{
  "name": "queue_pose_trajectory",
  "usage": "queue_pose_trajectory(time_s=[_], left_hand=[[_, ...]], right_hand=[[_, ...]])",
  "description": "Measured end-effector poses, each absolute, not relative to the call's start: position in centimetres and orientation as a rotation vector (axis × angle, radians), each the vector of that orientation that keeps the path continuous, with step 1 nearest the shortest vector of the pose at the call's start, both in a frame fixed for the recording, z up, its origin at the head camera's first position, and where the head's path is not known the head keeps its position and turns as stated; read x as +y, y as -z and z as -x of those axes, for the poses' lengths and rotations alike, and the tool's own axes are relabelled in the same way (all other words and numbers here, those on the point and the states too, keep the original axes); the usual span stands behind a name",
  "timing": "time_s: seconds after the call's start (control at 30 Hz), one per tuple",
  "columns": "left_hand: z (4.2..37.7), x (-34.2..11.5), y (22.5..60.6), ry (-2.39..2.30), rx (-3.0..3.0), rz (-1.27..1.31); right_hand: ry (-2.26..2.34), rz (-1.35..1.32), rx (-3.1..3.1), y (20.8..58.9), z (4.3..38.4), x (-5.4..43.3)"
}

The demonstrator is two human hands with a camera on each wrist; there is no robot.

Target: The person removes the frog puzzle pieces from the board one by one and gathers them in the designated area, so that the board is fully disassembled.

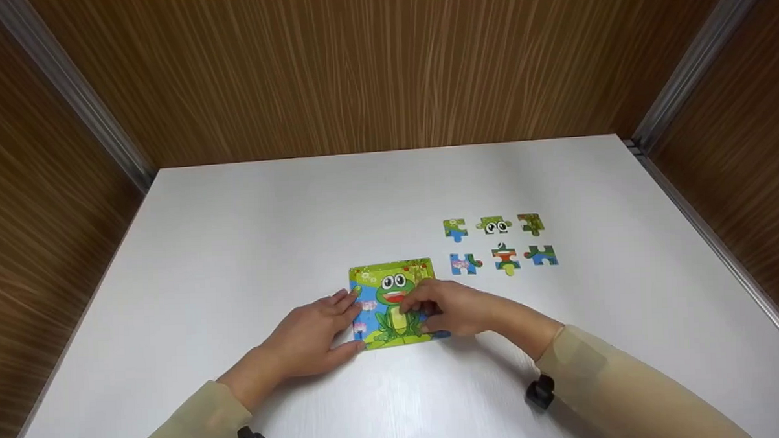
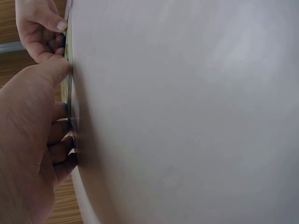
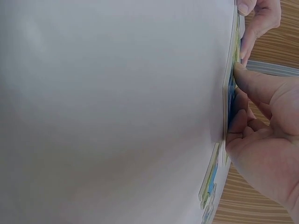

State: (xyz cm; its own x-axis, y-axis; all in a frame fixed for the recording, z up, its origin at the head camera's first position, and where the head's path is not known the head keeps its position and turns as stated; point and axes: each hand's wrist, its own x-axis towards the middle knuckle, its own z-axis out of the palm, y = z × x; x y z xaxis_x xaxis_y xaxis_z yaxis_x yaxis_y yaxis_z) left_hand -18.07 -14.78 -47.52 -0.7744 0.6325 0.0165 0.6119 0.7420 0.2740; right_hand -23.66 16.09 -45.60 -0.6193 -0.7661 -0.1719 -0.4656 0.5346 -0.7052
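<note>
A square frog puzzle board point(image 1: 370, 273) lies on the table, with a green frog printed on blue and green. My left hand point(image 1: 316, 336) rests along the board's left edge, fingertips on its side and thumb at the lower left corner. My right hand point(image 1: 460, 307) reaches over the right part of the board. Its index fingertip touches the frog's belly and its thumb rests near the lower right. Fingers and palm hide part of the board there. In the right wrist view, the thumb and bent fingers of the right hand point(image 3: 271, 116) touch the board point(image 3: 225, 107).
To the board's upper right, several loose puzzle pieces lie in two rows, among them an eyes piece point(image 1: 495, 227) and a mouth piece point(image 1: 505, 257). Wood-grain panels point(image 1: 384, 70) close off the back and sides of the white table point(image 1: 266, 217).
</note>
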Motion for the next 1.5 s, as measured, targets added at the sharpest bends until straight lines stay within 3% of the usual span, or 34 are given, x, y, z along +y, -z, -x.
queue_pose_trajectory(time_s=[0.9, 1.5], left_hand=[[17.92, -14.75, 47.34, -0.419, 2.84, -0.992], [18.02, -14.83, 47.32, -0.416, 2.834, -1.008]], right_hand=[[0.889, 0.905, 2.298, 45.65, 23.52, 15.84], [0.939, 0.979, 2.281, 45.87, 23.44, 15.93]])
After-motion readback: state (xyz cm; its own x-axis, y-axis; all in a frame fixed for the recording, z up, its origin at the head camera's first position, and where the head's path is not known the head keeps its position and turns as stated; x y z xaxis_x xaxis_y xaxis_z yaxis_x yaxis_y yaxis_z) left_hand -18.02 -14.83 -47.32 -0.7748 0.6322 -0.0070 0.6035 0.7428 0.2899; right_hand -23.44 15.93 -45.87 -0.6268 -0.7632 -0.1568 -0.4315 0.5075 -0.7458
